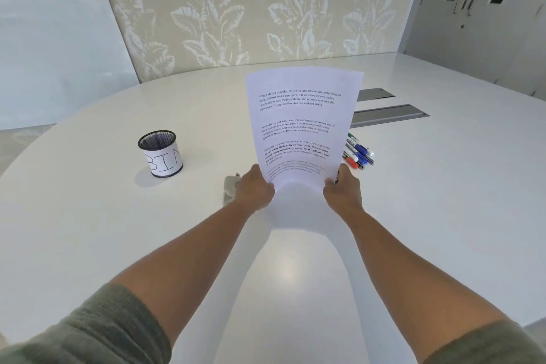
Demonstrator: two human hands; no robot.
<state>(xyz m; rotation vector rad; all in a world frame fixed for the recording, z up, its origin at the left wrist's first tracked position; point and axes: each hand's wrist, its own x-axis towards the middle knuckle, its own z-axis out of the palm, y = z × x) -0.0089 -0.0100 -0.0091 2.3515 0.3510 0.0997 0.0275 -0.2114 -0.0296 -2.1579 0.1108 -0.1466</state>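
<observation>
Cup (161,154) L of sheet (298,127), markers (359,154) R, both on table (443,186).

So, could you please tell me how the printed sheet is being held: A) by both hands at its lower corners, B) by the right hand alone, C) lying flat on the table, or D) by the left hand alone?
A: the left hand and the right hand each grip a lower corner of the sheet, which is raised above the table.
</observation>
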